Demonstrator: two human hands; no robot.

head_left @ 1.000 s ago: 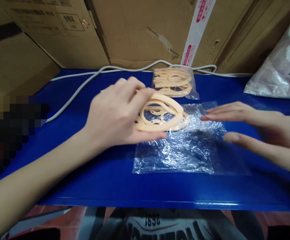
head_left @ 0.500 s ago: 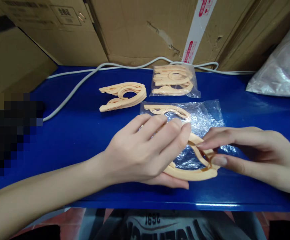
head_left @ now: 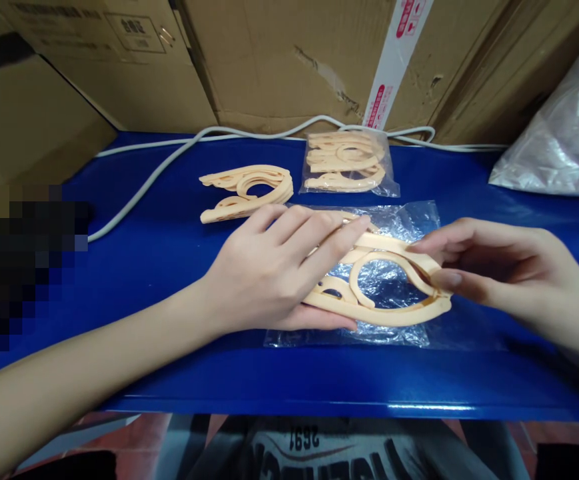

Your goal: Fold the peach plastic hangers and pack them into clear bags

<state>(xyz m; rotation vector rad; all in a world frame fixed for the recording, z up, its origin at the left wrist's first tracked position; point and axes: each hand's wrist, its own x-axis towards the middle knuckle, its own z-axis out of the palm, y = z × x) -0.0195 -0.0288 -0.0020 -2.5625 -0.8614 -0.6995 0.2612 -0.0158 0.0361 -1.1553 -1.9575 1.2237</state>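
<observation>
A cream folding clothes hanger (head_left: 384,317) is held up between my two hands, its curved hook folded inward. My left hand (head_left: 279,267) is wrapped over its left end, fingers above and thumb below, hiding that part. With thumb and fingers, my right hand (head_left: 499,267) pinches the hanger's right end. Beneath lies a clear plastic bag (head_left: 419,217), and part of another cream hanger shows on it behind my left fingers. Farther back, several folded hangers (head_left: 274,175) lie stacked at the left. Beside them rests a clear packet of hangers (head_left: 346,160).
A white cable (head_left: 154,177) runs across the back of the blue table (head_left: 179,373). Cardboard boxes (head_left: 269,67) stand behind it. At the right back sits a silvery plastic bag (head_left: 564,127). A blurred dark patch (head_left: 24,267) covers the left edge.
Both hands have raised the hanger and shifted it slightly away from me. More of its hook and lower arm shows now, and more of the plastic bag beneath is uncovered.
</observation>
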